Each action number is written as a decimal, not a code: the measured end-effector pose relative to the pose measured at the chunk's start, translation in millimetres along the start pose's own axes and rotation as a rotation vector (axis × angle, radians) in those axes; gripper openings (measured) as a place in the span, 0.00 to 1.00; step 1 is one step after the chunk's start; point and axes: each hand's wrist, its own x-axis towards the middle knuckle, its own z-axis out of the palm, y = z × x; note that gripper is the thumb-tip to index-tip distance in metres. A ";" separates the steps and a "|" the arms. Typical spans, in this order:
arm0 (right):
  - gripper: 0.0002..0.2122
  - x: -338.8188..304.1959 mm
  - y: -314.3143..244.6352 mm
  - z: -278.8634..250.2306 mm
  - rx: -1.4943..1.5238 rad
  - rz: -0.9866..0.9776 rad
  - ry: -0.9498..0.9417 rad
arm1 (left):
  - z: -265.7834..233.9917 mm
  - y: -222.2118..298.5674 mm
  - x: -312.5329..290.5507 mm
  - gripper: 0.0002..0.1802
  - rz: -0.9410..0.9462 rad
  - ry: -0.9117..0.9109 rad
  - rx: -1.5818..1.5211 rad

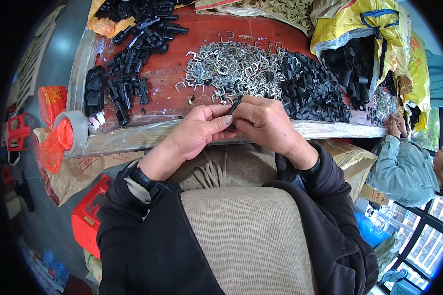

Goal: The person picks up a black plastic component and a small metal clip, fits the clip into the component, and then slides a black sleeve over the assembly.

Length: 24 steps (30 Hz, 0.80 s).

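Note:
My left hand (pixel 198 130) and my right hand (pixel 268 123) meet over the near edge of the table, fingertips pinched together. Between them is a small black part (pixel 235 104), mostly covered by the fingers, so its exact kind does not show. Just beyond lies a heap of U-shaped metal clips (pixel 231 66). To its right is a heap of small black plastic pieces (pixel 312 88). Larger black plastic fittings with tube-like ends (pixel 142 46) form a loose row on the left of the red tabletop (pixel 165 81).
A black tray (pixel 94 91) and a tape roll (pixel 77 132) sit at the left edge. Yellow sacks (pixel 349 24) stand at the back right, one with black tubes (pixel 352 73). A co-worker (pixel 403 162) works at the right. A red stool (pixel 91 216) is below left.

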 end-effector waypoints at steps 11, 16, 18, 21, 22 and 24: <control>0.03 5.3 22.9 -25.5 0.106 0.219 0.163 | -12.6 4.1 -0.4 0.13 -0.038 -0.072 -0.213; 0.04 -4.0 66.6 -14.6 -0.429 0.127 0.055 | -11.6 4.9 0.9 0.13 -0.047 -0.084 -0.244; 0.05 -3.1 69.5 -11.3 -0.405 0.161 -0.002 | -11.1 4.3 0.2 0.13 -0.044 -0.083 -0.243; 0.05 -7.3 75.7 -5.6 -0.381 0.153 0.127 | -10.1 3.8 -0.4 0.14 -0.027 -0.039 -0.222; 0.05 -8.7 76.4 -5.8 -0.367 0.150 0.188 | -10.4 3.4 -0.5 0.14 -0.026 -0.045 -0.214; 0.05 -6.9 68.2 -11.8 -0.229 0.223 0.203 | -12.2 2.5 -1.4 0.14 -0.007 -0.013 -0.228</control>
